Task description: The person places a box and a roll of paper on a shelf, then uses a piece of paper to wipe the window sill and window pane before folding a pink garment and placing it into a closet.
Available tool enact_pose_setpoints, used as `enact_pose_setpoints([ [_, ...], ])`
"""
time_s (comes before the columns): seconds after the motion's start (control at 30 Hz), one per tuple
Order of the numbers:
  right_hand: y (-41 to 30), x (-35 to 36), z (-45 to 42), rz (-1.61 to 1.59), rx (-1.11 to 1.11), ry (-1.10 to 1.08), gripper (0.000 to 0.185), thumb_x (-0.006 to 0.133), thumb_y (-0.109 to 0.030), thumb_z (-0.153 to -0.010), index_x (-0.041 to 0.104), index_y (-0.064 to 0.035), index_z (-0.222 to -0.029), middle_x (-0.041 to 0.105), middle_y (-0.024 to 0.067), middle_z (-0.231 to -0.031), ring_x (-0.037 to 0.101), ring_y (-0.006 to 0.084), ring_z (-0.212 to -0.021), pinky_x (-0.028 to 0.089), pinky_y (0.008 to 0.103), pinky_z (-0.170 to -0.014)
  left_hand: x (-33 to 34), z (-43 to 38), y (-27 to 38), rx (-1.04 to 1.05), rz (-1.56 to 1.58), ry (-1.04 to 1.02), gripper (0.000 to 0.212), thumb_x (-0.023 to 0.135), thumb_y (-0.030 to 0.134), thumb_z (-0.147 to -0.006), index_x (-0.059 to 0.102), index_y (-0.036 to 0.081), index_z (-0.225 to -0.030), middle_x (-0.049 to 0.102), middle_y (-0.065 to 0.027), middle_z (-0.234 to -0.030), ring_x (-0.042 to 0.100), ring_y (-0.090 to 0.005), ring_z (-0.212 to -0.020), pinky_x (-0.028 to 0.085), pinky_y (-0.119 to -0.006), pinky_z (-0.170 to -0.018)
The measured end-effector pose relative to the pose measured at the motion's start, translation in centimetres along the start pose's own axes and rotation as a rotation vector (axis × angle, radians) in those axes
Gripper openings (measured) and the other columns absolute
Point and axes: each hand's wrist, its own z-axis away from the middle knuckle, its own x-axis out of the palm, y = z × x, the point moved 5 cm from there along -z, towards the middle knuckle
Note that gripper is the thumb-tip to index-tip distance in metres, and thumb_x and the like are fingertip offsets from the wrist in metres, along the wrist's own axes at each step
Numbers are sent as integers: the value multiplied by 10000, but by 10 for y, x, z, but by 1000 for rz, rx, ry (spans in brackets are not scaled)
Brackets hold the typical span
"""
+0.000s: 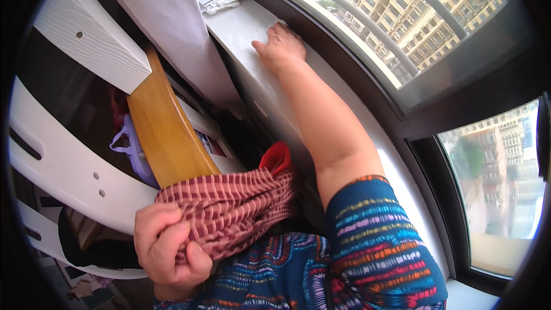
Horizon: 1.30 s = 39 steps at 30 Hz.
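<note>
My right hand (282,45) is at the far end of a stretched arm, palm down on the white windowsill (258,66). A bit of white cloth or tissue (280,22) shows at its fingertips, pressed against the sill by the dark window frame; most of it is hidden under the hand. At the lower left, my left hand (165,245) is closed around a bunched maroon and pink checked cloth (232,206). This cloth stretches across the front of my body, and a red piece of fabric (276,158) shows at its far end.
Folded white cloth (224,1) lies at the sill's far corner, beside a pale curtain (172,21). To the left are white slats (77,176), a yellow wooden board (165,125) and a lilac bag (135,155). The window frame (344,77) borders the right side.
</note>
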Motion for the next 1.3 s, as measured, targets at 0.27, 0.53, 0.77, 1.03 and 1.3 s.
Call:
enact_pose_setpoints([
  [0.27,95,-68,186,95,-35,121,495,519,-313,-773,447,-26,-1170,396,125,-1277,338,248,-1202,265,368,-991,-1,1,-3,76,45,80,227,532,88,-641,549,-26,-836,524,-143,-867,534,-281,-747,463,-345,-655],
  [0.53,121,-114,319,281,303,12,563,535,-260,-772,378,48,-1217,326,194,-1306,275,304,-1234,202,354,-1027,-2,4,-4,114,62,93,218,548,101,-653,566,-23,-831,530,-140,-866,534,-274,-759,463,-345,-658],
  [0.77,58,-56,177,43,-120,34,650,535,-347,-770,351,121,-1182,296,264,-1290,259,358,-1224,208,376,-1023,-1,5,-5,109,67,104,215,538,113,-677,567,-21,-842,531,-138,-867,535,-263,-761,464,-333,-651],
  [1.03,-8,-3,55,92,-185,62,680,469,-443,-798,367,104,-1189,275,229,-1321,239,307,-1252,196,336,-1032,-2,5,2,75,46,108,215,513,62,-661,542,-32,-852,537,-160,-866,541,-280,-767,459,-340,-681],
  [1.3,37,-53,191,-1,-398,38,627,521,-415,-778,412,51,-1183,366,185,-1279,311,293,-1219,247,348,-1011,-4,9,-4,43,34,182,209,545,74,-629,569,-22,-814,544,-136,-835,537,-268,-724,458,-327,-641],
])
